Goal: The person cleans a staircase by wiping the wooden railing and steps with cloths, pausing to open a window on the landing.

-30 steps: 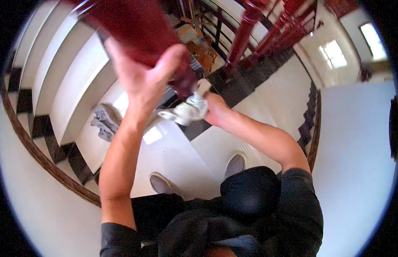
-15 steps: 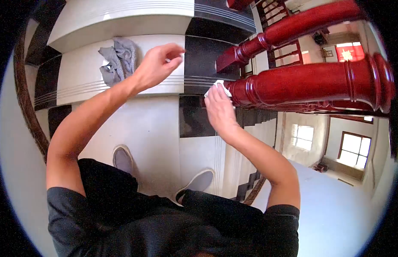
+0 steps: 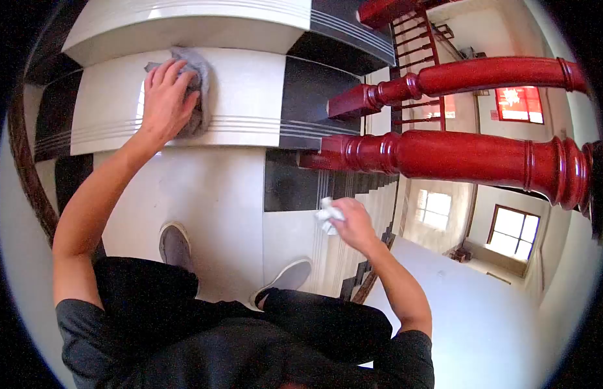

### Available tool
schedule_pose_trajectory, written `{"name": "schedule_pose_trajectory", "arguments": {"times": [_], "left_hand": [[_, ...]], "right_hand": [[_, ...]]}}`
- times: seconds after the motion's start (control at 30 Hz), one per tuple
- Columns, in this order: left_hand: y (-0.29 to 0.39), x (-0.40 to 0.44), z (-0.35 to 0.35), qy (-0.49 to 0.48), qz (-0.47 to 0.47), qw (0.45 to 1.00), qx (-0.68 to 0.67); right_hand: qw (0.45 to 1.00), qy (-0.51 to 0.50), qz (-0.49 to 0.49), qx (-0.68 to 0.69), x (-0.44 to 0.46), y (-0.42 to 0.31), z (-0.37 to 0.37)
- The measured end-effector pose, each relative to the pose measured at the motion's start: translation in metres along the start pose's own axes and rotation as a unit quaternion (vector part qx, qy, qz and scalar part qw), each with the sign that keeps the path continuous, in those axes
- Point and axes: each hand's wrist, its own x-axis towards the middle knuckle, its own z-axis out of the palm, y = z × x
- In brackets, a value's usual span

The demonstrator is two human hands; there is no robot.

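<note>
My left hand (image 3: 166, 100) rests on a crumpled grey cloth (image 3: 199, 120) lying on the white stair tread, its fingers spread over the cloth. Low at the right, my right hand (image 3: 352, 222) grips a small white cloth (image 3: 328, 216), which sticks out from between the fingers. That hand is held apart from the nearest dark red baluster (image 3: 470, 154), on the side toward my body.
A second red baluster (image 3: 496, 74) stands beyond the near one. Black and white steps (image 3: 185, 32) rise ahead, and more steps descend at the right. My shoes are on the white landing (image 3: 230, 194). A dark wall trim (image 3: 26, 155) runs along the left.
My left hand has moved left onto the grey cloth. My right hand has drawn back from the baluster's base toward my body, bringing the white cloth with it.
</note>
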Motion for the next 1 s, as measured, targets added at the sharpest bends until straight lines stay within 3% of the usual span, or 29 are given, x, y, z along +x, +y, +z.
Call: {"name": "schedule_pose_trajectory", "arguments": {"times": [0.03, 0.1, 0.17, 0.23, 0.3, 0.37, 0.43, 0.5, 0.57, 0.7, 0.73, 0.77, 0.8, 0.83, 0.93, 0.97, 1.0], "left_hand": [[-0.002, -0.002, 0.001, 0.008, 0.008, 1.0, -0.006], [0.005, -0.001, 0.005, 0.001, 0.025, 1.0, -0.003], [0.009, -0.004, 0.001, -0.072, 0.019, 0.997, 0.008], [0.024, -0.003, -0.016, -0.085, -0.02, 0.992, 0.091], [0.014, 0.003, -0.014, -0.144, -0.074, 0.987, -0.003], [-0.02, 0.011, 0.015, -0.152, -0.066, 0.985, -0.042], [-0.023, 0.023, 0.004, -0.167, -0.051, 0.981, -0.088], [-0.001, 0.035, -0.027, -0.102, -0.104, 0.975, -0.165], [0.03, 0.051, -0.079, -0.255, -0.085, 0.942, -0.199], [0.109, 0.032, -0.125, -0.487, 0.117, 0.855, -0.134], [0.128, 0.022, -0.12, -0.523, 0.135, 0.827, -0.157], [0.156, 0.018, -0.123, -0.588, 0.091, 0.786, -0.166], [0.168, 0.009, -0.113, -0.606, 0.1, 0.771, -0.168], [0.176, -0.002, -0.102, -0.585, 0.081, 0.763, -0.263], [0.214, -0.005, -0.091, -0.634, 0.045, 0.718, -0.283], [0.221, -0.007, -0.082, -0.671, 0.053, 0.647, -0.358], [0.227, -0.011, -0.072, -0.7, 0.054, 0.567, -0.431]], "right_hand": [[0.991, 0.026, 0.102, 0.086, -0.012, 0.018, -0.001], [0.967, 0.126, 0.204, 0.084, -0.021, 0.063, -0.011], [0.921, 0.164, 0.237, 0.262, -0.021, 0.085, -0.028], [0.91, 0.132, 0.224, 0.323, -0.017, 0.078, -0.031], [0.895, 0.102, 0.212, 0.378, -0.009, 0.065, -0.012], [0.903, 0.056, 0.138, 0.404, 0.004, 0.044, 0.014], [0.937, 0.005, 0.072, 0.342, 0.025, 0.02, 0.02], [0.943, 0.068, 0.04, 0.325, 0.041, -0.007, 0.028], [0.925, 0.078, 0.043, 0.368, 0.055, -0.027, 0.027], [0.89, 0.165, 0.009, 0.426, 0.07, -0.057, 0.02], [0.877, 0.125, 0.022, 0.463, 0.072, -0.052, 0.024], [0.862, 0.09, 0.032, 0.499, 0.073, -0.045, 0.028], [0.786, 0.028, 0.074, 0.614, 0.065, -0.045, 0.018], [0.781, -0.017, 0.105, 0.616, 0.055, -0.036, 0.008], [0.847, 0.111, 0.149, 0.498, 0.025, 0.001, 0.029], [0.87, 0.212, 0.149, 0.42, 0.014, 0.009, 0.035], [0.855, 0.253, 0.133, 0.433, 0.007, 0.011, 0.038]]}}
